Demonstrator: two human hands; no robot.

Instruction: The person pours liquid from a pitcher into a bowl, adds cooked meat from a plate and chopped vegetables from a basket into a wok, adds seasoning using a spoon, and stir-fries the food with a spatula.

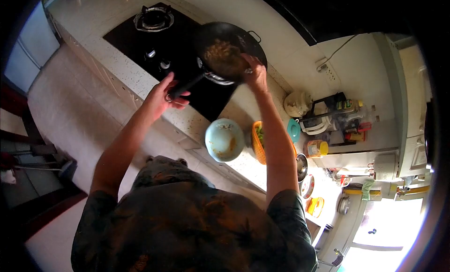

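A dark wok (pixel 251 44) sits on the near burner of the black glass stove, with brownish chopped food (pixel 221 51) inside it. My left hand (pixel 161 97) is at the end of the wok's black handle (pixel 187 85), the thumb raised on one side and fingers loosely stretched under the other. Over the wok's right side, my right hand (pixel 255 75) has its fingers bent down toward the food. What those fingers hold is blurred and hidden. A pale blue bowl (pixel 225 152) with brown and whitish residue stands on the counter, nearest to my right forearm.
The black stove (pixel 136 40) has a second burner (pixel 153 19) farther left. An orange basket (pixel 258 143) with something green stands beside the bowl, partly behind my right arm. Beyond are a glass jar (pixel 297 104), a yellow-lidded jar (pixel 317 148) and a pan (pixel 302 168). The range hood overhangs upper right.
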